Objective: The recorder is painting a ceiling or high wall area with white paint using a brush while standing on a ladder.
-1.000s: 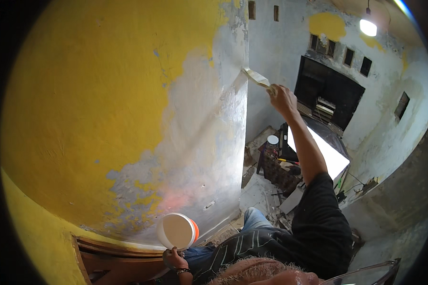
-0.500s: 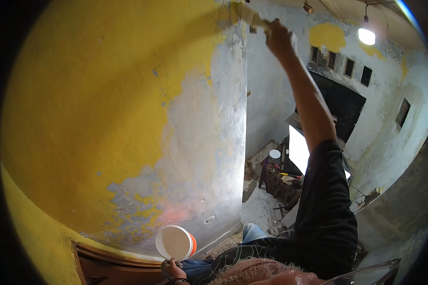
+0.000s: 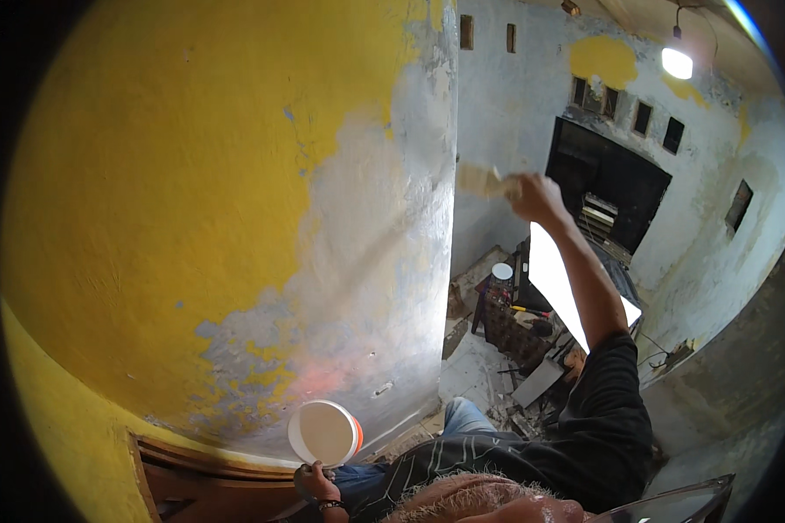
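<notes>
My right hand (image 3: 536, 199) is closed around the handle of a wide, pale brush (image 3: 481, 180), slightly smeared by motion. The bristles point left, toward the vertical corner edge of the wall (image 3: 358, 192); whether they touch it I cannot tell. Yellow paint covers much of this wall, and a whitish-grey coat spreads over its right part. Low in front of me, my left hand (image 3: 316, 479) grips the near rim of a white bucket (image 3: 325, 433) with an orange outside. The bucket is tilted, showing its pale inside.
A lit bulb (image 3: 677, 63) hangs at the upper right. Below it are a dark wall opening (image 3: 597, 174) and a bright white panel (image 3: 556, 279). A cluttered low table (image 3: 510, 327) carries a white-lidded container (image 3: 502, 272). Debris lies on the floor. A wooden frame (image 3: 209, 466) stands lower left.
My right hand has come down with the brush from the top of the wall's corner to about mid-height. The left hand and bucket have barely shifted.
</notes>
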`<move>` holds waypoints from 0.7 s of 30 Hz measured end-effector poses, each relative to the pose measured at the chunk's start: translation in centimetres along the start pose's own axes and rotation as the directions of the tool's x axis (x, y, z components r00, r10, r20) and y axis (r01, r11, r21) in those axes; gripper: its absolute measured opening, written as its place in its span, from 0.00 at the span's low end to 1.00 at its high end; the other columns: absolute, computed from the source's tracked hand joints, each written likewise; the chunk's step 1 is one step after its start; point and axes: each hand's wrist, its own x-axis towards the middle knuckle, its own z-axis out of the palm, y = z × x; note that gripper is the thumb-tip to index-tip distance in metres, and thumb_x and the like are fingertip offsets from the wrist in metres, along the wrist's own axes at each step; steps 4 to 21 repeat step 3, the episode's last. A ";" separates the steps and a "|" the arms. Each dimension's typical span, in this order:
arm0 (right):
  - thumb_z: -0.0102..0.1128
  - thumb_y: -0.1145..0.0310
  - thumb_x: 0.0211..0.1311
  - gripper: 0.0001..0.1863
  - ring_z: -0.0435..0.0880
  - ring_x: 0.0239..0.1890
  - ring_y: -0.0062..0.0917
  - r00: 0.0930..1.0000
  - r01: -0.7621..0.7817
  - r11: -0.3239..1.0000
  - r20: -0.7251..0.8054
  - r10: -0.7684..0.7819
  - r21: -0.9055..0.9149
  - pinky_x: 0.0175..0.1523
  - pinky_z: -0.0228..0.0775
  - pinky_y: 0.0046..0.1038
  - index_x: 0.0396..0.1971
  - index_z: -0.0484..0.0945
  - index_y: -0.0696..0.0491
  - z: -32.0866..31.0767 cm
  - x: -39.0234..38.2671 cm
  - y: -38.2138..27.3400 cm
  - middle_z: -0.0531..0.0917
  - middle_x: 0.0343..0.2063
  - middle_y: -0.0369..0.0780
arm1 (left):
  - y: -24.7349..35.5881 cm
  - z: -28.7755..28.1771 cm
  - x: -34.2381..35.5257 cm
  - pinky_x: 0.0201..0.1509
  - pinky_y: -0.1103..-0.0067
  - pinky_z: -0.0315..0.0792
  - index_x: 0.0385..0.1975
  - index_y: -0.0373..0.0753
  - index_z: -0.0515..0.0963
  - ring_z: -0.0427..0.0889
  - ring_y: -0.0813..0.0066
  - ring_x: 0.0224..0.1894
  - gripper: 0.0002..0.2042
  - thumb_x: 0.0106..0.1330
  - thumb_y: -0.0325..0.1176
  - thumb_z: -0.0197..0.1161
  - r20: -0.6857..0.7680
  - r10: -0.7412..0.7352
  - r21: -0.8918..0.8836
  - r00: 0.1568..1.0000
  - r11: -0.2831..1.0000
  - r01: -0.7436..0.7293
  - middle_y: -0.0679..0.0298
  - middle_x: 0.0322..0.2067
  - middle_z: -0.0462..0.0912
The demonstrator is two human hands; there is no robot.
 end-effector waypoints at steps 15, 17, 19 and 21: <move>0.53 0.61 0.53 0.12 0.81 0.34 0.39 0.901 0.135 0.965 -0.433 -0.024 0.227 0.42 0.72 0.40 0.36 0.80 0.45 -1.2 4.7 0.7 0.82 0.28 0.44 | 0.7 0.4 -0.5 0.13 0.83 0.59 0.20 0.37 0.66 0.63 0.80 0.08 0.07 0.54 0.29 0.55 0.019 -0.119 -0.112 0.993 0.986 0.120 0.67 0.09 0.66; 0.53 0.61 0.53 0.12 0.81 0.34 0.39 0.901 0.135 0.965 -0.433 -0.024 0.227 0.42 0.72 0.40 0.36 0.80 0.45 -1.2 4.7 0.7 0.82 0.28 0.44 | 0.7 0.4 -0.5 0.13 0.83 0.59 0.20 0.37 0.66 0.63 0.80 0.08 0.07 0.54 0.29 0.55 0.019 -0.119 -0.112 0.993 0.986 0.120 0.67 0.09 0.66; 0.53 0.61 0.53 0.12 0.81 0.34 0.39 0.901 0.135 0.965 -0.433 -0.024 0.227 0.42 0.72 0.40 0.36 0.80 0.45 -1.2 4.7 0.7 0.82 0.28 0.44 | 0.7 0.4 -0.5 0.13 0.83 0.59 0.20 0.37 0.66 0.63 0.80 0.08 0.07 0.54 0.29 0.55 0.019 -0.119 -0.112 0.993 0.986 0.120 0.67 0.09 0.66; 0.53 0.61 0.53 0.12 0.81 0.34 0.39 0.901 0.135 0.965 -0.433 -0.024 0.227 0.42 0.72 0.40 0.36 0.80 0.45 -1.2 4.7 0.7 0.82 0.28 0.44 | 0.7 0.4 -0.5 0.13 0.83 0.59 0.20 0.37 0.66 0.63 0.80 0.08 0.07 0.54 0.29 0.55 0.019 -0.119 -0.112 0.993 0.986 0.120 0.67 0.09 0.66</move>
